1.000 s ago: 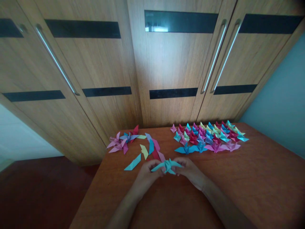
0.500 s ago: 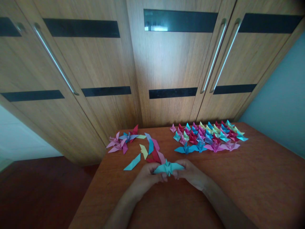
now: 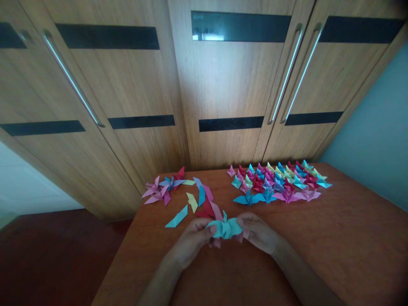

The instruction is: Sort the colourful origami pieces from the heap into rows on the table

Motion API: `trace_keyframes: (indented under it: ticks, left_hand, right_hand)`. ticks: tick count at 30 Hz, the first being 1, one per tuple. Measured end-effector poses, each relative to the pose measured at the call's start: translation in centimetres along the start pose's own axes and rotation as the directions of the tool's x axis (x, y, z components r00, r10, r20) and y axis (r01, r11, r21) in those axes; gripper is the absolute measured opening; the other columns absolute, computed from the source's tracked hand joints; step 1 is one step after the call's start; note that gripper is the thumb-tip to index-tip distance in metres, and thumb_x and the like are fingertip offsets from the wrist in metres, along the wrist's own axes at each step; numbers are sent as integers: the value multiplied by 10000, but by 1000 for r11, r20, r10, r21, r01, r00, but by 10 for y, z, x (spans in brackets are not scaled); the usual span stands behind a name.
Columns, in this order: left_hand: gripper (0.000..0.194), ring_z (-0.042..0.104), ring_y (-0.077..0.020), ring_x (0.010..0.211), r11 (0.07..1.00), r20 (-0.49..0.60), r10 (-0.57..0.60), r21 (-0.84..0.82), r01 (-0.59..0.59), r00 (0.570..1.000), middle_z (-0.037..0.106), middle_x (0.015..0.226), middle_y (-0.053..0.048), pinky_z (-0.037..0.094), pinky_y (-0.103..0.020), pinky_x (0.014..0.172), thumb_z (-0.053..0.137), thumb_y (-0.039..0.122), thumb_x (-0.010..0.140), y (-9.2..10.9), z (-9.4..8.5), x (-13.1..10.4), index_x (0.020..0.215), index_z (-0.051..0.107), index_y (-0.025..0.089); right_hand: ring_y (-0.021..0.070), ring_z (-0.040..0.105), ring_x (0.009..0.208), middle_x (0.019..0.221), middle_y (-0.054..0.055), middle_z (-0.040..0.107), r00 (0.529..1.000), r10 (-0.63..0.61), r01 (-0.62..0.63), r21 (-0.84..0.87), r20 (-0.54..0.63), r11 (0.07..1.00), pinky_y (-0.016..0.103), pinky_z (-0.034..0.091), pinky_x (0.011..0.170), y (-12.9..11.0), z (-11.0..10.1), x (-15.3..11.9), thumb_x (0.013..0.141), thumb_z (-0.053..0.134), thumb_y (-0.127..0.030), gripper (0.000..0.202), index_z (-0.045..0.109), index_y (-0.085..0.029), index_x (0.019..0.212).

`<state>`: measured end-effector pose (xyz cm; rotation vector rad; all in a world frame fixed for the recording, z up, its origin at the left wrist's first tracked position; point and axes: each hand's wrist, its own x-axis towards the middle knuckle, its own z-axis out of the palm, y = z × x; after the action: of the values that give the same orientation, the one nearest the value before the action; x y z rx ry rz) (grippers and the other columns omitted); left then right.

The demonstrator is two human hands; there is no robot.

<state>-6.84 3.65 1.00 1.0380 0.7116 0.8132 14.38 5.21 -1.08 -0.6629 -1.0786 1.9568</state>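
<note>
Two hands of mine meet at one piece of folded paper, a pale teal crane (image 3: 225,230), out over the middle of the desk (image 3: 318,250), well in from its far edge. My left hand (image 3: 193,240) grips the left wing, the thumb pressed on its face and the fingers curled beneath. My right hand (image 3: 259,233) pinches the tip of the other wing between thumb and fingers. The wings spread flat to either side, and a narrow point stands up at the centre. Whether the paper touches the wood, I cannot tell.

Just beyond my left fingers lie loose folded strips: a pink strip (image 3: 216,211) and a red strip (image 3: 208,208) nearest, then a blue strip (image 3: 202,196) and a yellow strip (image 3: 192,202). A teal strip (image 3: 177,217) lies apart from them, towards the desk's left edge. By the far left corner a loose cluster of pink, lilac and red pieces (image 3: 158,194) overlaps.

Beyond my right hand, small cranes (image 3: 258,185) of many colours stand in close rows, running along the far edge to near the far right corner. Two blue cranes (image 3: 249,198) and two pink cranes (image 3: 288,196) make up the row nearest me.
</note>
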Motion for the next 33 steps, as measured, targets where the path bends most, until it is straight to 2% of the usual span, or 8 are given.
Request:
trace_keyframes:
  ticks: [7, 14, 21, 24, 28, 33]
  left_hand:
    - [361, 570, -126, 612, 1000, -9, 0, 9, 0, 1000, 656, 687, -82, 372, -208, 548, 527, 435, 849, 4, 5, 2, 741, 629, 106]
    - [255, 533, -79, 555, 997, -142, 3, -71, -13, 990, 638, 657, -35, 350, -177, 510, 590, 361, 829, 1, 2, 4, 747, 610, 121]
    - [245, 529, -76, 526, 988, -167, -7, -154, -20, 986, 640, 628, -33, 353, -173, 496, 636, 360, 793, -3, 0, 4, 727, 605, 126]
    - [256, 508, -71, 503, 991, -167, 20, -129, -42, 986, 610, 576, -17, 345, -173, 487, 633, 358, 794, -3, 0, 5, 691, 600, 126]
    - [267, 460, -55, 468, 995, -215, 40, -85, -59, 976, 565, 539, 11, 320, -171, 474, 642, 355, 785, -1, -2, 6, 653, 594, 127]
    - [277, 461, -66, 511, 998, -224, 62, 13, -61, 973, 577, 564, 3, 322, -175, 503, 586, 367, 826, 1, -2, 8, 677, 591, 134]
  right_hand:
    - [78, 543, 582, 691, 2, 621, 999, -15, 13, -64, -45, 998, 194, 398, 542, 2, -1, 2, 703, 727, -323, 223, 667, -153, 835]
    - [62, 485, 488, 572, -24, 544, 994, -47, 52, 55, -95, 997, 187, 362, 481, 4, -5, 4, 736, 696, -350, 234, 609, -144, 667]
    - [45, 332, 422, 441, -69, 387, 989, -106, 121, 148, -104, 982, 189, 277, 449, 7, -10, 5, 712, 707, -408, 377, 470, -164, 550]
    - [44, 295, 410, 411, -80, 329, 983, -130, 146, 123, -131, 982, 197, 245, 444, 6, -10, 6, 727, 683, -441, 419, 434, -169, 528]
    - [44, 276, 422, 425, -74, 342, 972, -132, 145, 56, -197, 988, 208, 236, 456, 4, -9, 7, 751, 651, -460, 443, 418, -168, 512]
    - [59, 290, 446, 445, -70, 365, 929, -142, 118, -92, -342, 989, 216, 240, 475, 1, -7, 11, 743, 642, -488, 389, 494, -171, 572]
